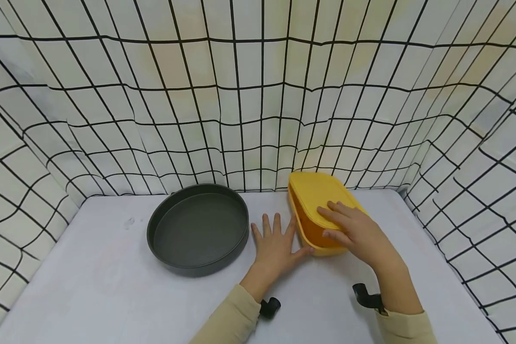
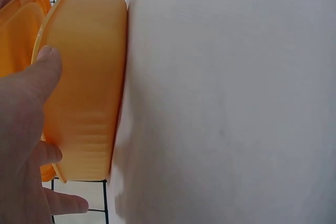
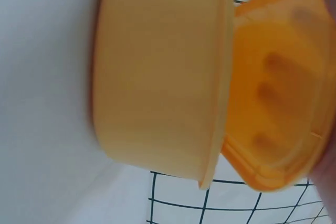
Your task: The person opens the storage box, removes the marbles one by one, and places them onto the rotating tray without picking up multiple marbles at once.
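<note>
A yellow plastic box [image 1: 327, 251] stands toward the right of the table, its lid [image 1: 322, 190] tilted over it. A gap shows the orange inside along the left and near sides. My right hand [image 1: 363, 234] holds the lid near its front end, fingers across the top and thumb at the near edge. In the right wrist view, finger shadows show through the lid [image 3: 289, 150]. My left hand [image 1: 272, 251] lies left of the box with fingers spread, thumb and a finger touching the box wall [image 2: 89, 77] in the left wrist view.
A round dark grey pan [image 1: 198, 229] sits left of my left hand, close to its fingertips. White cloth with a black grid [image 1: 249, 105] walls the table at the back and both sides. The white tabletop [image 1: 103, 286] extends to the front left.
</note>
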Motion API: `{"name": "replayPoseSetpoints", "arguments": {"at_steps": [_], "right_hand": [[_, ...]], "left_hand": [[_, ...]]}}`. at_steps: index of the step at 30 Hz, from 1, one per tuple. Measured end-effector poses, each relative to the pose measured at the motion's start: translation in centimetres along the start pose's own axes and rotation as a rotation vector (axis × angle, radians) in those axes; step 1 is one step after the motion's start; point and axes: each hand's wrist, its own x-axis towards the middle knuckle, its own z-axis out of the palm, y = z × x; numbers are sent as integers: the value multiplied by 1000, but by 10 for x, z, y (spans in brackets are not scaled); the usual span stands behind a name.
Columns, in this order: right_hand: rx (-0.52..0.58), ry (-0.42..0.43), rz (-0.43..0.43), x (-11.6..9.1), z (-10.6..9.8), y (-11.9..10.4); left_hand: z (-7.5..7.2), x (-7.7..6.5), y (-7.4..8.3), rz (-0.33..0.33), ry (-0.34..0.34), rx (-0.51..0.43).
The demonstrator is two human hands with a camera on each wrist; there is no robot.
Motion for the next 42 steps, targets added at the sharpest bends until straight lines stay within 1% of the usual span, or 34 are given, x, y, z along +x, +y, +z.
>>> {"name": "replayPoseSetpoints", "arguments": {"at_steps": [3, 6, 8, 14, 20, 23, 35, 38, 42], "right_hand": [[-60, 116, -74, 3, 2, -3], [-91, 197, -133, 6, 3, -4], [-101, 219, -153, 6, 4, -4], [-105, 235, -175, 6, 7, -3], [-120, 327, -211, 6, 7, -1], [-112, 354, -224, 7, 6, 0], [-122, 431, -213, 4, 0, 7], [-136, 446, -194, 2, -1, 10], [-168, 479, -163, -2, -4, 17]], "left_hand": [[0, -2, -1, 3, 12, -10], [2, -2, -2, 5, 25, -8], [3, -2, -3, 5, 34, -11], [5, -3, -4, -2, 18, -26], [6, -3, -6, 1, 31, -21], [5, -3, -7, -1, 33, -27], [-1, -4, -6, -2, 24, -58], [0, -3, -6, 2, 21, -68], [0, -3, -4, 5, 1, -65]]}}
